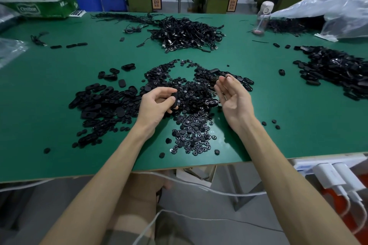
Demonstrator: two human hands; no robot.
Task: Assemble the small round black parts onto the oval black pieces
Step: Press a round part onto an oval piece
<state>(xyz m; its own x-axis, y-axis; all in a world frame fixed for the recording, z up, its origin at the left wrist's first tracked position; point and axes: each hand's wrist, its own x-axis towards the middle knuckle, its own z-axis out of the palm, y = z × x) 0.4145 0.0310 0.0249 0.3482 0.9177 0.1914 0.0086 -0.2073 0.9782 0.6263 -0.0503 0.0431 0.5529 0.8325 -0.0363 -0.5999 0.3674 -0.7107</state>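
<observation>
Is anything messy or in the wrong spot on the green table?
Nothing looks broken. A few small round parts lie apart from the big pile, close to the front edge of the table, where they might get knocked off.

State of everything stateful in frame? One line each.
left hand: grips one oval piece
right hand: palm up, fingers loosely curved; can't tell if it pinches a part
round parts: loose heap on green table
oval pieces: loose heap, left of the hands
cables: tangled heap, far centre
bottle: upright, cap on
</observation>
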